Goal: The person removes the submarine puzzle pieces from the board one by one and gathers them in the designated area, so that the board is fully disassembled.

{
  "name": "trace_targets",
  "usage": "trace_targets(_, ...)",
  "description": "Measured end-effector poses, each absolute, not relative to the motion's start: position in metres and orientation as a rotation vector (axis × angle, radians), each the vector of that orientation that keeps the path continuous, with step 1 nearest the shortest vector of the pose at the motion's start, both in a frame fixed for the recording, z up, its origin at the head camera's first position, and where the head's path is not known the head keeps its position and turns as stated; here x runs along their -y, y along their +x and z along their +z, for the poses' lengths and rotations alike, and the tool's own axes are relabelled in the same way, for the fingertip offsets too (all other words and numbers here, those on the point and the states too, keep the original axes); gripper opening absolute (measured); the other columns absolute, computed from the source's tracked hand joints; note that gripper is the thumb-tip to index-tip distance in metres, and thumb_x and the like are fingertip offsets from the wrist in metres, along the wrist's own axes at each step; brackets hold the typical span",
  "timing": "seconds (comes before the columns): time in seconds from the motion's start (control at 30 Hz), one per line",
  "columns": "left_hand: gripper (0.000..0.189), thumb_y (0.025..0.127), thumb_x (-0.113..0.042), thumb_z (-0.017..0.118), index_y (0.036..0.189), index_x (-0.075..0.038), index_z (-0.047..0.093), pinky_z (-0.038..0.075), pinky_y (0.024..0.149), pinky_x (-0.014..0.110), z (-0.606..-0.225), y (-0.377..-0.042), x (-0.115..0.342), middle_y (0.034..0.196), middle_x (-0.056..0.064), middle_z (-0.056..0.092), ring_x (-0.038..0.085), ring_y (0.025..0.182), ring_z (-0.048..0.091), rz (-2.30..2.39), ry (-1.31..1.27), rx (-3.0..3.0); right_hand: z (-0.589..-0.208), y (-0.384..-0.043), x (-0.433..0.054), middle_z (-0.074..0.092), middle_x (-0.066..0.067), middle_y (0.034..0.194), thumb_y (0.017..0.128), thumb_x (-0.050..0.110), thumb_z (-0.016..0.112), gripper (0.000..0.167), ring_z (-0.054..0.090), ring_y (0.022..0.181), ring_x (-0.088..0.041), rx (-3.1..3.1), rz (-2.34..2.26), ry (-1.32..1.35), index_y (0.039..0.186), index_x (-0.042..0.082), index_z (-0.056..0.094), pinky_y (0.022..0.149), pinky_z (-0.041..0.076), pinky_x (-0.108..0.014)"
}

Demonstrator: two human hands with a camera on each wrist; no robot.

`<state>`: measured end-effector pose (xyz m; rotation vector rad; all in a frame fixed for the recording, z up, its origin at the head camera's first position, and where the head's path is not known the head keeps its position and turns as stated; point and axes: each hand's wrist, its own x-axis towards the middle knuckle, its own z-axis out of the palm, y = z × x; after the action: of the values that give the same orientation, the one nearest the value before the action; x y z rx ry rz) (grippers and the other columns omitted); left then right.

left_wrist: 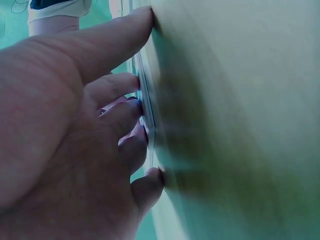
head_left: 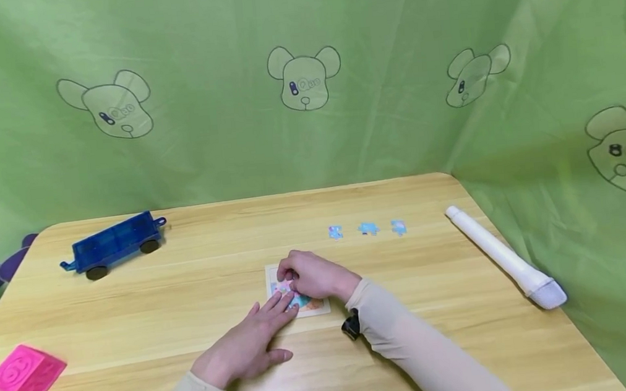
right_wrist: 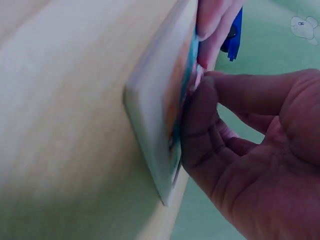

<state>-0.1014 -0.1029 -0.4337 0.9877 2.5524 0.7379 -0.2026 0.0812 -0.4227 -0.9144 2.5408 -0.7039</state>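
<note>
A small puzzle board [head_left: 271,275] with a pale frame and a colourful picture lies on the table in front of me. My left hand [head_left: 250,344] is spread flat, its fingertips resting on the board's near left part; its thumb is on the tabletop in the left wrist view. Over the board, my right hand [head_left: 315,275] bends in from the right. Its thumb and forefinger pinch a pinkish puzzle piece [right_wrist: 198,76] at the board's surface, seen edge-on in the right wrist view. The fingers hide much of this piece and of the picture.
Three loose blue puzzle pieces [head_left: 369,228] lie in a row beyond the board to the right. A white toy microphone [head_left: 499,253] is along the right edge. A blue toy wagon [head_left: 116,242] stands back left, a pink block [head_left: 25,373] front left. Green curtain [head_left: 209,155] encloses the table.
</note>
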Motion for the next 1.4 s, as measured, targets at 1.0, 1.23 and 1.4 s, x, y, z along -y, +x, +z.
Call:
trace_targets(1.0, 0.065, 0.093, -0.027, 0.069, 0.146, 0.0, 0.044, 0.043, 0.103, 0.048, -0.423, -0.075, 0.1, 0.158, 0.014, 0.028, 0.032, 0.143, 0.027, 0.527, 0.91, -2.739, -0.426, -0.202, -0.082, 0.055, -0.001, 0.09, 0.094, 0.005, 0.064, 0.008, 0.052, 0.082, -0.013, -2.481, -0.848, -0.908, 0.096, 0.012, 0.06, 0.074, 0.047, -0.028)
trace_targets(1.23, 0.065, 0.092, -0.029, 0.07, 0.144, 0.001, 0.046, 0.038, 0.107, 0.046, -0.425, -0.074, 0.097, 0.156, 0.017, 0.031, 0.034, 0.142, 0.029, 0.48, 0.94, -2.78, -0.426, -0.201, -0.082, 0.056, 0.002, 0.08, 0.098, 0.002, 0.053, 0.012, 0.052, 0.072, -0.011, -2.451, -0.898, -0.858, 0.097, 0.012, 0.058, 0.068, 0.048, -0.026)
trace_targets(1.4, 0.069, 0.091, -0.031, 0.071, 0.146, 0.001, 0.044, 0.042, 0.104, 0.046, -0.425, -0.073, 0.097, 0.158, 0.015, 0.028, 0.033, 0.143, 0.026, 0.507, 0.912, -2.763, -0.425, -0.2, -0.083, 0.056, 0.002, 0.08, 0.099, 0.003, 0.054, 0.01, 0.053, 0.072, -0.012, -2.454, -0.909, -0.842, 0.098, 0.012, 0.059, 0.068, 0.048, -0.026)
